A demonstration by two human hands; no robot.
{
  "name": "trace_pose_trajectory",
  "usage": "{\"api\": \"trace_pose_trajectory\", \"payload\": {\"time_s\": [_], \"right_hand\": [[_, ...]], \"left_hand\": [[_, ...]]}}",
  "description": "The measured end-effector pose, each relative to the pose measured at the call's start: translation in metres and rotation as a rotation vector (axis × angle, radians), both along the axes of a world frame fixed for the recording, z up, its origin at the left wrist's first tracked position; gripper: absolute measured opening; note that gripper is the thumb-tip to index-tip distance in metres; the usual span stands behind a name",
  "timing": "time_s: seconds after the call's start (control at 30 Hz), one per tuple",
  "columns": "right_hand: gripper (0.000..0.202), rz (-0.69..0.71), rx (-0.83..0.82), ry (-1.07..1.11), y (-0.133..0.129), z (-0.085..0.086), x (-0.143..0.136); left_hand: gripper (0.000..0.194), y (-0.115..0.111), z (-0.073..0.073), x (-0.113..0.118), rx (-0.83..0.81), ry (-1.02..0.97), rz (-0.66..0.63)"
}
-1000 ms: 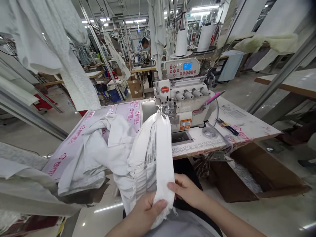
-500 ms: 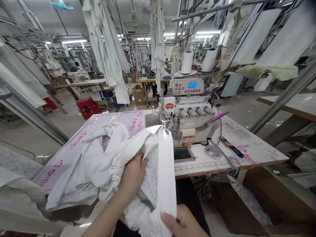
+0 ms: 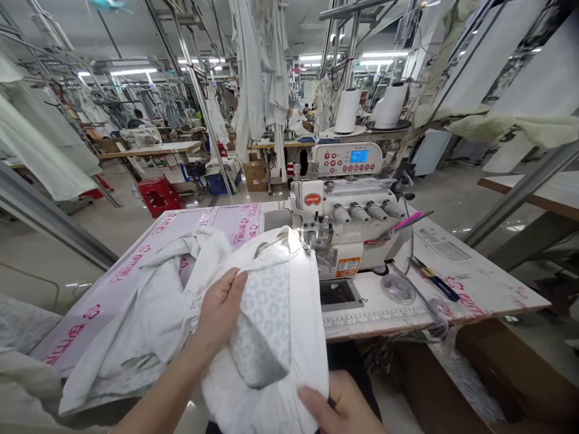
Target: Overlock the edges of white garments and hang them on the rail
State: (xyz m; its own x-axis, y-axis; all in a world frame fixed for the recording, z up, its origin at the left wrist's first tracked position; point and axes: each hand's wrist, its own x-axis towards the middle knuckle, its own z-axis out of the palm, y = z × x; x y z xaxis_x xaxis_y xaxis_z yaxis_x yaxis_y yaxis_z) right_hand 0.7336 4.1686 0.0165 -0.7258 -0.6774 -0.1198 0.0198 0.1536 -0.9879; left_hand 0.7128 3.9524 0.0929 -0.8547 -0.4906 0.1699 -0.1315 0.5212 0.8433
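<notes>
A white garment [image 3: 266, 301] with a pale spotted inner side is spread between my hands, its upper edge under the needle area of the white sewing machine [image 3: 348, 205]. My left hand [image 3: 221, 307] pinches the fabric at the left of the opening, thumb and fingers pressed together. Lower down, my right hand [image 3: 337, 401] grips the white band at its bottom right edge, thumb on top. More of the garment lies bunched on the table to the left. The machine's lamp lights the cloth near the needle.
The machine table [image 3: 493, 283] holds scissors [image 3: 434, 278] and a clear round dish [image 3: 398, 289] on the right. An open cardboard box [image 3: 511, 367] stands below. Behind are a red stool [image 3: 159, 194], thread cones [image 3: 347, 111] and hanging cloth [image 3: 248, 78].
My left hand has moved up and left from inside the opening, and the cloth is spread wider. My right hand keeps its grip. The view has shifted slightly, and hanging cloth in the background has moved right.
</notes>
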Motion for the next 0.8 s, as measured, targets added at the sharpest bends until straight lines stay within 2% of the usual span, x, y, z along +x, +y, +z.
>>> {"api": "trace_pose_trajectory", "payload": {"time_s": [0.1,0.2,0.4,0.5,0.57,0.63,0.7,0.77,0.8], "right_hand": [[0.045,0.083,-0.08,0.055,-0.007,0.011,-0.022],[0.042,0.026,-0.078,0.091,-0.011,0.018,-0.037],[0.043,0.018,-0.037,0.064,-0.022,0.025,-0.068],[0.043,0.014,-0.091,0.058,-0.029,0.028,-0.086],[0.042,0.02,-0.139,0.04,-0.031,0.029,-0.097],[0.041,0.041,-0.171,0.01,-0.031,0.031,-0.107],[0.041,0.058,-0.189,-0.039,-0.031,0.034,-0.115],[0.04,0.056,-0.194,-0.085,-0.032,0.035,-0.12],[0.04,0.051,-0.196,-0.108,-0.033,0.035,-0.119]], "left_hand": [[0.032,0.0,0.009,-0.013,-0.073,0.054,0.006],[0.031,-0.001,0.016,-0.027,-0.147,0.102,0.015],[0.027,-0.016,0.023,-0.07,-0.317,0.225,0.03],[0.016,-0.009,0.017,-0.069,-0.489,0.373,0.056],[0.017,0.005,0.008,-0.052,-0.54,0.376,-0.059],[0.021,0.021,-0.002,-0.03,-0.397,0.167,-0.27],[0.025,0.032,-0.009,-0.011,-0.12,-0.095,-0.453],[0.029,0.036,-0.009,0.004,0.113,-0.212,-0.548],[0.029,0.038,-0.008,0.011,0.171,-0.229,-0.593]]}}
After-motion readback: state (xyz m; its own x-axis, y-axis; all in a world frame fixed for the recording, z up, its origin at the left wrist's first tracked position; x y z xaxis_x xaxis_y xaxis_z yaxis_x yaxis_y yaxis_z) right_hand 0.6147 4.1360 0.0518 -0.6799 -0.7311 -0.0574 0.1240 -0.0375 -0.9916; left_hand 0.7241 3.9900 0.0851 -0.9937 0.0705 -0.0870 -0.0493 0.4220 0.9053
